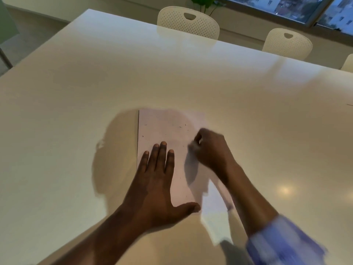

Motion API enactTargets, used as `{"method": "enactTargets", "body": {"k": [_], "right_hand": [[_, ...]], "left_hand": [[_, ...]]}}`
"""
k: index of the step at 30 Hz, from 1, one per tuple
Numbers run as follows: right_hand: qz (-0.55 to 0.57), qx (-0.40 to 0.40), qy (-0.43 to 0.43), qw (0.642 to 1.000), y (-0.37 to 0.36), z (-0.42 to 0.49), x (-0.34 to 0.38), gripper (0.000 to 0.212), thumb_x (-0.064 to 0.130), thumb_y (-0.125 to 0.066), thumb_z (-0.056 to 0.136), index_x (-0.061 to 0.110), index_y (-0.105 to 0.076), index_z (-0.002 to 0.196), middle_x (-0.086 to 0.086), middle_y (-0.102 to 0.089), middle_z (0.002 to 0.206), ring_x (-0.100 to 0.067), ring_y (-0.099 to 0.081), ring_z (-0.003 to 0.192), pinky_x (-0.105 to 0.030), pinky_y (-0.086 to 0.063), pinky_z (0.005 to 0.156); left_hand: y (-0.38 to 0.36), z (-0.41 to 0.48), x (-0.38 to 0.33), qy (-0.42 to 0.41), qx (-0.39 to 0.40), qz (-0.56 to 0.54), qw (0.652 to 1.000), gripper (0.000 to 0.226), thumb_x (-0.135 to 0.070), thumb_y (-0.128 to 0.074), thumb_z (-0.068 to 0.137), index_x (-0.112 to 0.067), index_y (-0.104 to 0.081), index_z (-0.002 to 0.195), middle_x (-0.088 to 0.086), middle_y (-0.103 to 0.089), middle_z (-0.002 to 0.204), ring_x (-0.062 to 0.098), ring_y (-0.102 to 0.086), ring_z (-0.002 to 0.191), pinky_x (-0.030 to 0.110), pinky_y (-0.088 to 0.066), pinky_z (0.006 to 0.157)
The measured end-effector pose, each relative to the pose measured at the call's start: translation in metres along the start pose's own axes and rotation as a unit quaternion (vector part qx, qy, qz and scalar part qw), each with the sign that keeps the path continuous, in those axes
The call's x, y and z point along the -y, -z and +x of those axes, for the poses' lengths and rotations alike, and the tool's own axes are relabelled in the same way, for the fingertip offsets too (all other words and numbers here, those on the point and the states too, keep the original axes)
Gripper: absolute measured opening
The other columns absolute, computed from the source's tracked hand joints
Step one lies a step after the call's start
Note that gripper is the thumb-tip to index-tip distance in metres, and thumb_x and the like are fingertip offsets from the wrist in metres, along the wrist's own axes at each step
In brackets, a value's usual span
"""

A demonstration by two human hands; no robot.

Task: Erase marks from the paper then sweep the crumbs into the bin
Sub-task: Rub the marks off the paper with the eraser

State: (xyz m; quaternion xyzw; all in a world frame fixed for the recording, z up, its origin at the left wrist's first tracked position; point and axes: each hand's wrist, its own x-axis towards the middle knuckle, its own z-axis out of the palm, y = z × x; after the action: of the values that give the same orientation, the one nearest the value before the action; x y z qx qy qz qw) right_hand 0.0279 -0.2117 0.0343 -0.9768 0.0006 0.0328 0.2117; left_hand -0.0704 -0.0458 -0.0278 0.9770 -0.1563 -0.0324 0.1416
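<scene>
Glossy white table (95, 88); flat left hand (156, 180) pins thin paper (162, 127), blurred right hand (210, 148) clenched, contents unclear.

right hand (209, 148) blurred (grip unclear)

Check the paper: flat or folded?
Flat. The paper lies spread on the table, left hand pressed on it; no fold visible.

You can't read any words or numbers here. The paper (164, 131) only has a few tiny dark specks.
</scene>
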Motion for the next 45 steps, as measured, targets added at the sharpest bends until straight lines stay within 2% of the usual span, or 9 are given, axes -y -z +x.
{"method": "enactTargets", "body": {"k": [5, 10, 21, 25, 28, 33, 36, 40, 45], "right_hand": [[0.027, 0.013, 0.01, 0.999, 0.001, -0.117, -0.016, 0.02, 0.034, -0.062, 0.091, 0.026, -0.051, 0.078, 0.008, -0.059, 0.063, -0.007, -0.056, 0.055, -0.02, -0.043, 0.049], [0.018, -0.033, 0.0, 0.999, -0.006, -0.049, -0.007, 0.009, 0.026, -0.059, 0.097, 0.018, -0.059, 0.094, 0.0, -0.068, 0.086, -0.016, -0.065, 0.071, -0.03, -0.057, 0.06], [0.077, -0.085, 0.009, 0.993, -0.015, -0.001, -0.016, 0.018, 0.025, -0.064, 0.096, 0.008, -0.061, 0.102, -0.011, -0.071, 0.097, -0.023, -0.059, 0.083, -0.028, -0.038, 0.067], [0.079, -0.058, -0.01, 0.995, -0.002, -0.005, -0.009, 0.019, 0.022, -0.062, 0.097, 0.005, -0.06, 0.105, -0.015, -0.07, 0.102, -0.03, -0.062, 0.091, -0.03, -0.041, 0.068], [0.057, -0.024, 0.024, 0.998, -0.001, -0.036, 0.003, 0.015, 0.025, -0.063, 0.096, 0.011, -0.061, 0.102, -0.009, -0.069, 0.095, -0.022, -0.064, 0.081, -0.029, -0.049, 0.064], [0.03, 0.038, 0.087, 0.995, -0.035, -0.081, 0.028, 0.013, 0.028, -0.064, 0.095, 0.022, -0.055, 0.102, 0.009, -0.058, 0.083, 0.001, -0.053, 0.068, -0.012, -0.038, 0.055], [0.04, 0.016, 0.075, 0.996, -0.037, -0.036, 0.044, 0.015, 0.026, -0.061, 0.097, 0.018, -0.055, 0.108, 0.007, -0.054, 0.086, -0.005, -0.052, 0.066, -0.012, -0.038, 0.054], [0.038, -0.01, 0.059, 0.998, -0.031, 0.038, 0.07, 0.016, 0.018, -0.061, 0.097, 0.006, -0.06, 0.108, -0.011, -0.066, 0.1, -0.029, -0.067, 0.088, -0.034, -0.055, 0.069], [-0.028, 0.032, 0.061, 0.997, -0.015, 0.049, 0.079, 0.019, 0.016, -0.062, 0.094, 0.003, -0.064, 0.107, -0.017, -0.068, 0.11, -0.031, -0.065, 0.097, -0.029, -0.044, 0.069]], "left_hand": [[0.0, 0.001, -0.001, 0.0, -0.009, 0.001, 1.0, 0.134, -0.105, -0.003, 0.063, -0.013, 0.024, 0.157, 0.011, 0.037, 0.162, 0.026, 0.034, 0.151, 0.052, 0.002, 0.128], [-0.001, 0.001, 0.001, -0.008, -0.007, 0.001, 1.0, 0.136, -0.107, -0.007, 0.062, -0.014, 0.023, 0.157, 0.01, 0.037, 0.163, 0.025, 0.034, 0.151, 0.051, 0.003, 0.128], [0.014, 0.001, 0.01, 0.022, -0.038, -0.05, 0.998, 0.132, -0.1, -0.021, 0.067, -0.014, 0.021, 0.158, 0.005, 0.035, 0.164, 0.02, 0.025, 0.154, 0.039, 0.007, 0.128], [0.014, -0.012, 0.024, 0.07, -0.042, 0.008, 0.997, 0.13, -0.1, -0.009, 0.068, -0.01, 0.018, 0.159, 0.01, 0.03, 0.165, 0.023, 0.023, 0.155, 0.043, 0.004, 0.129], [0.007, -0.019, 0.026, 0.078, -0.033, 0.021, 0.996, 0.128, -0.101, -0.001, 0.069, -0.011, 0.023, 0.157, 0.01, 0.033, 0.164, 0.024, 0.028, 0.153, 0.044, 0.005, 0.129], [0.001, -0.018, 0.027, 0.072, -0.047, 0.04, 0.996, 0.126, -0.097, 0.011, 0.068, -0.008, 0.019, 0.158, 0.013, 0.029, 0.165, 0.025, 0.022, 0.155, 0.041, 0.007, 0.127], [-0.002, -0.019, 0.028, 0.069, -0.055, 0.021, 0.996, 0.124, -0.099, -0.002, 0.073, -0.011, 0.023, 0.157, 0.011, 0.032, 0.165, 0.023, 0.027, 0.154, 0.042, 0.007, 0.128], [-0.002, -0.02, 0.028, 0.071, -0.042, 0.008, 0.997, 0.123, -0.1, -0.002, 0.072, -0.015, 0.033, 0.153, 0.007, 0.038, 0.162, 0.022, 0.031, 0.152, 0.043, 0.005, 0.129], [0.0, -0.019, 0.026, 0.082, -0.03, 0.023, 0.996, 0.123, -0.1, 0.006, 0.068, -0.014, 0.037, 0.149, 0.011, 0.037, 0.162, 0.025, 0.028, 0.153, 0.046, 0.0, 0.129]]}}
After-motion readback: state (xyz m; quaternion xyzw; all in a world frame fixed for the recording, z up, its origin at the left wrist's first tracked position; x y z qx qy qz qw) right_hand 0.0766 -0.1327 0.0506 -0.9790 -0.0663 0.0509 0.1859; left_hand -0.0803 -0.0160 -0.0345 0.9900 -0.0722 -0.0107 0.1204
